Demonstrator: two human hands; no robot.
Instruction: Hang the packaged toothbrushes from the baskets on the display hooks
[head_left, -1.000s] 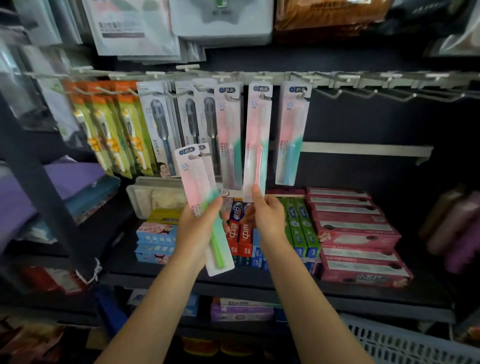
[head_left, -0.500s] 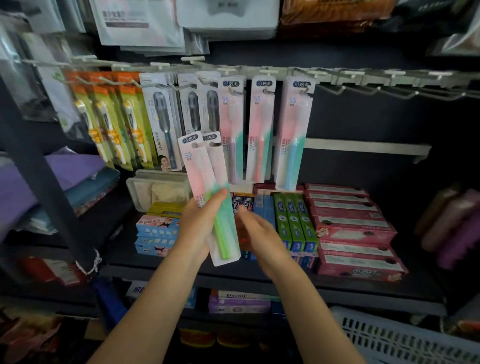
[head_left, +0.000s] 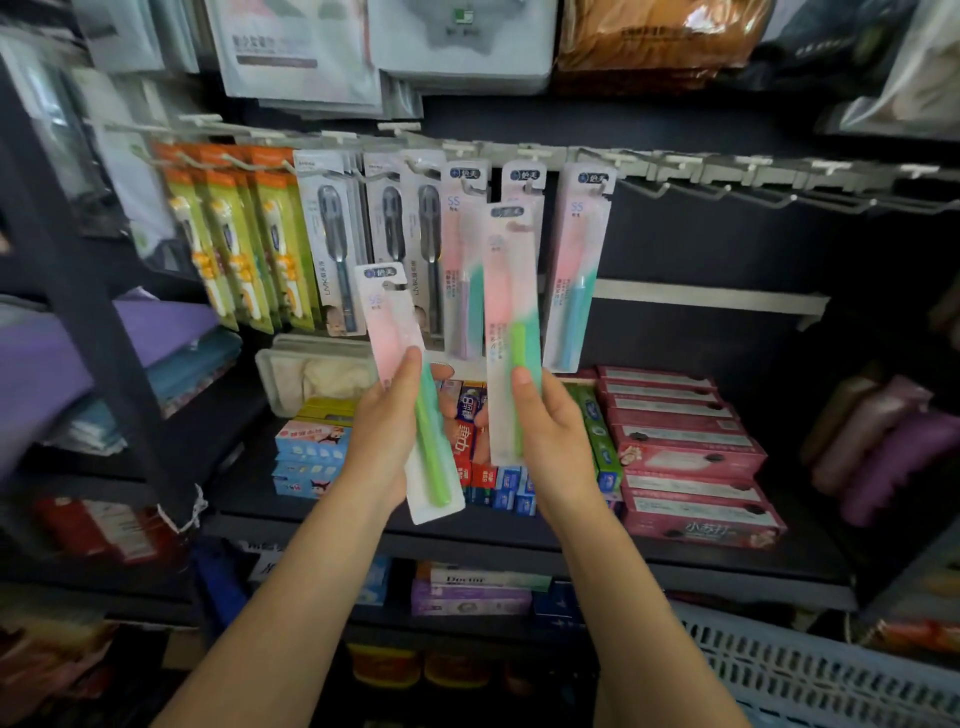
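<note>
The left hand (head_left: 387, 431) pinches a tilted green toothbrush pack (head_left: 410, 384) at mid-length. Just right, the right hand (head_left: 550, 436) pinches an upright green pack (head_left: 511, 332), its top overlapping the hung packs (head_left: 576, 270) on the display hooks (head_left: 524, 171) above. Toothpaste boxes (head_left: 685, 452) lie behind the hands.

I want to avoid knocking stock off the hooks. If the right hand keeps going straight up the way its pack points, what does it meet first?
Most likely the pink pack already hanging directly behind the green-handled pack that the right hand holds, though depth between them is unclear.
</note>
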